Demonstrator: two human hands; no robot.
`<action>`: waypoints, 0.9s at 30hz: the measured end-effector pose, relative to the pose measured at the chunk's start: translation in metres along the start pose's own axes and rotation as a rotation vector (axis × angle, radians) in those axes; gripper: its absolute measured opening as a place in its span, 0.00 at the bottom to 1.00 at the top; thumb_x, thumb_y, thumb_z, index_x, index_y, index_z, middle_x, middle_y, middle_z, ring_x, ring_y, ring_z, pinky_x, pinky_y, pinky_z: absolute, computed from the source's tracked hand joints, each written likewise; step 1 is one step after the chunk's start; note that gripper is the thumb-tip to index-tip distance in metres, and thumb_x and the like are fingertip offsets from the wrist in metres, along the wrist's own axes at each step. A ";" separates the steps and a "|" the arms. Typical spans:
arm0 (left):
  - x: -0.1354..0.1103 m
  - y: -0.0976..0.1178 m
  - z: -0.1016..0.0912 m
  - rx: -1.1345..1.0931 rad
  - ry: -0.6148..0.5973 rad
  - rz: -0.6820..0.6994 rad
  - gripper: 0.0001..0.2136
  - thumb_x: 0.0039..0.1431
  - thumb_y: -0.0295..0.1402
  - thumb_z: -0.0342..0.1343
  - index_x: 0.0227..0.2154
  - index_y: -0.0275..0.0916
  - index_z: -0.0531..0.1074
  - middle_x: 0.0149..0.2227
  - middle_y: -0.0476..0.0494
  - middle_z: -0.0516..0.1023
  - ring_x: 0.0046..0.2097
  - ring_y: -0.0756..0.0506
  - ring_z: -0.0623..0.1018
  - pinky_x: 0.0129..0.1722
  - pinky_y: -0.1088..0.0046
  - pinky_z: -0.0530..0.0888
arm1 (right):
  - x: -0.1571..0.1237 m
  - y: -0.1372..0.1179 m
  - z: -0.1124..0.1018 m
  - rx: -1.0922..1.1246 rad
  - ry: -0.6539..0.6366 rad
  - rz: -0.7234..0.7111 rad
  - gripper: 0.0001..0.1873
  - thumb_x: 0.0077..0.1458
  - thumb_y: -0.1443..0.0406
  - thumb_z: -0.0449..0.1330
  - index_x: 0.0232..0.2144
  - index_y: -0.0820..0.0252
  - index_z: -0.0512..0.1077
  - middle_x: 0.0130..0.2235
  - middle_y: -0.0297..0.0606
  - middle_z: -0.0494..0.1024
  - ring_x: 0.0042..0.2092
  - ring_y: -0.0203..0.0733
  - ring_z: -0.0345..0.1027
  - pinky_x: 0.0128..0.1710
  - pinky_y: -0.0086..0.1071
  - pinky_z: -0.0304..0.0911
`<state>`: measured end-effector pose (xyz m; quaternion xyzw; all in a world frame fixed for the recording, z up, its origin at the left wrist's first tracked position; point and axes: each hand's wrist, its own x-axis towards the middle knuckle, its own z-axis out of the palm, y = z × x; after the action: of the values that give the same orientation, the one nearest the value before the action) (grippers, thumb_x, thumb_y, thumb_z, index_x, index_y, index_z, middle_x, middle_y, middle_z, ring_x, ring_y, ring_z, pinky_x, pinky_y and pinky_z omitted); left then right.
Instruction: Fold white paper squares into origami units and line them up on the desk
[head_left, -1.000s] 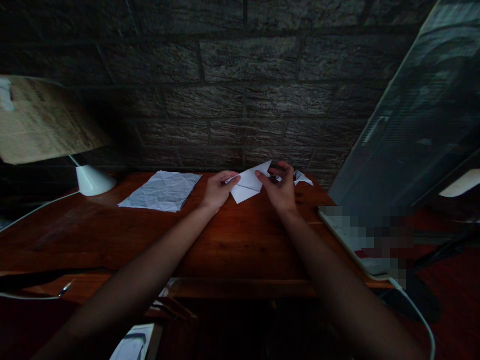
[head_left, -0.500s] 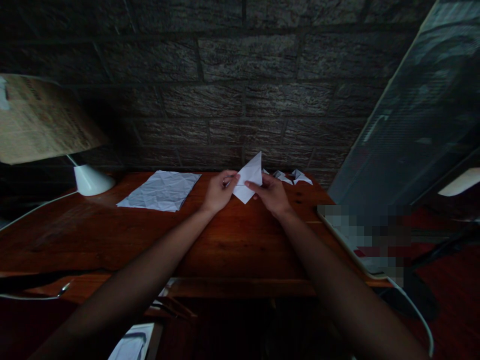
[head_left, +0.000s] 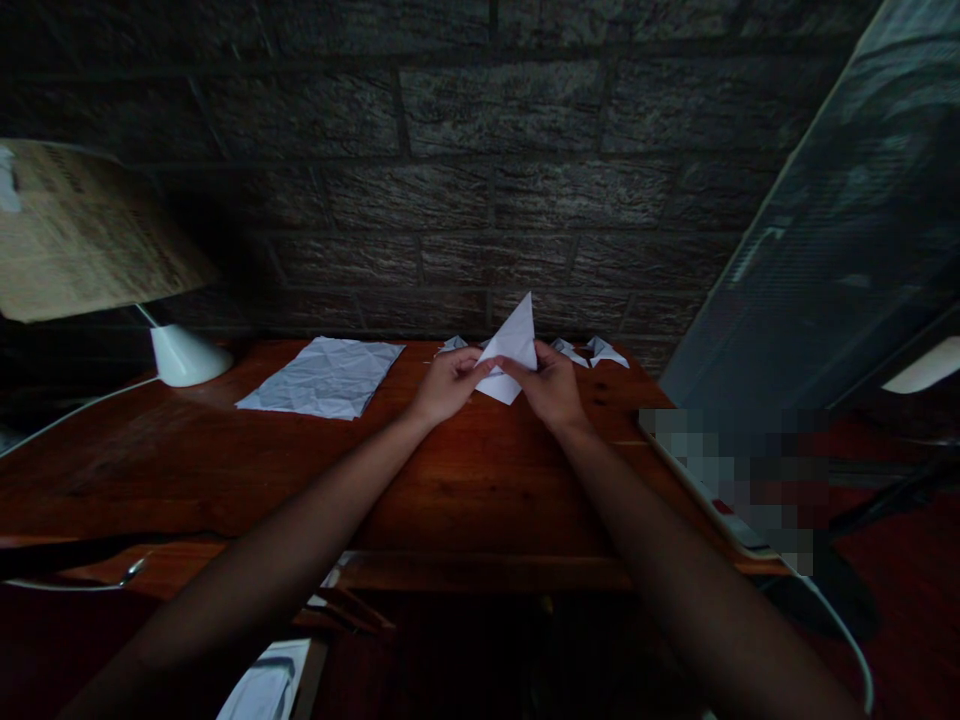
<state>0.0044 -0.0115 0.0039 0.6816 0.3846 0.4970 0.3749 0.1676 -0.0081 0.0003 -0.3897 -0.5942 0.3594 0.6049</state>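
Between my two hands is a white folded paper [head_left: 516, 335], held above the wooden table with one sharp point up and another point down. My left hand [head_left: 448, 386] grips its left edge, thumb across the front. On the right edge my right hand [head_left: 553, 388] pinches it, its thumb also on the front face near the middle. Both thumbs lie close together over a crease. Fingers behind the paper are partly hidden. Beyond my right hand stand small folded paper pieces [head_left: 606, 352], and another folded piece [head_left: 453, 343] shows behind my left hand.
Crumpled white sheets [head_left: 324, 378] lie on the wooden table [head_left: 450, 500] to the left. A lamp with a white base [head_left: 187, 356] stands at the far left. A blurred-out flat device [head_left: 705, 480] with a cable sits at the right edge. Behind rises a block wall [head_left: 495, 200].
My left thumb has slid right across the paper toward the right thumb. The paper has shifted slightly right and up, and the folded piece behind my left hand has come into view.
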 end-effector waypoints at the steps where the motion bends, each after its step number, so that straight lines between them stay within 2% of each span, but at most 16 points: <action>1: 0.000 0.000 0.000 0.005 0.011 -0.013 0.12 0.58 0.43 0.58 0.31 0.38 0.76 0.23 0.51 0.73 0.22 0.52 0.66 0.20 0.76 0.61 | 0.000 0.000 0.000 -0.001 -0.007 -0.015 0.14 0.44 0.56 0.68 0.32 0.58 0.75 0.33 0.37 0.80 0.33 0.42 0.72 0.33 0.35 0.69; 5: 0.001 0.000 0.000 0.049 0.070 -0.003 0.15 0.60 0.45 0.54 0.29 0.38 0.75 0.20 0.53 0.66 0.21 0.52 0.63 0.21 0.75 0.61 | 0.000 0.002 0.001 -0.028 -0.038 -0.067 0.11 0.47 0.60 0.67 0.33 0.57 0.74 0.34 0.37 0.79 0.35 0.42 0.71 0.36 0.36 0.69; 10: 0.003 0.000 -0.001 0.093 0.143 0.067 0.14 0.57 0.44 0.57 0.30 0.37 0.76 0.23 0.51 0.71 0.25 0.51 0.67 0.25 0.75 0.61 | 0.001 0.007 0.001 -0.143 -0.024 -0.143 0.12 0.47 0.61 0.67 0.36 0.56 0.73 0.33 0.34 0.77 0.36 0.42 0.70 0.36 0.35 0.68; 16: 0.003 0.000 -0.003 0.088 0.206 0.072 0.11 0.55 0.41 0.58 0.28 0.38 0.77 0.24 0.50 0.74 0.27 0.50 0.69 0.27 0.75 0.63 | 0.000 0.007 -0.001 -0.215 -0.094 -0.182 0.10 0.49 0.60 0.66 0.34 0.55 0.73 0.31 0.32 0.76 0.32 0.40 0.68 0.32 0.32 0.65; 22: 0.006 0.002 -0.005 -0.033 0.249 -0.019 0.09 0.52 0.38 0.60 0.29 0.38 0.79 0.27 0.49 0.77 0.29 0.49 0.71 0.28 0.76 0.65 | -0.001 0.003 0.000 -0.211 -0.175 -0.213 0.12 0.51 0.58 0.65 0.38 0.54 0.75 0.35 0.34 0.79 0.32 0.40 0.70 0.34 0.34 0.66; 27: 0.005 0.002 -0.006 -0.230 0.194 -0.135 0.07 0.47 0.32 0.60 0.28 0.36 0.80 0.26 0.49 0.79 0.28 0.49 0.72 0.30 0.75 0.67 | -0.006 -0.003 0.002 -0.314 -0.207 -0.324 0.19 0.48 0.54 0.69 0.42 0.51 0.77 0.43 0.36 0.80 0.43 0.45 0.73 0.46 0.40 0.68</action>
<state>0.0005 -0.0073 0.0093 0.5555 0.4046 0.5749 0.4441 0.1657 -0.0152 0.0006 -0.3395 -0.7563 0.1990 0.5226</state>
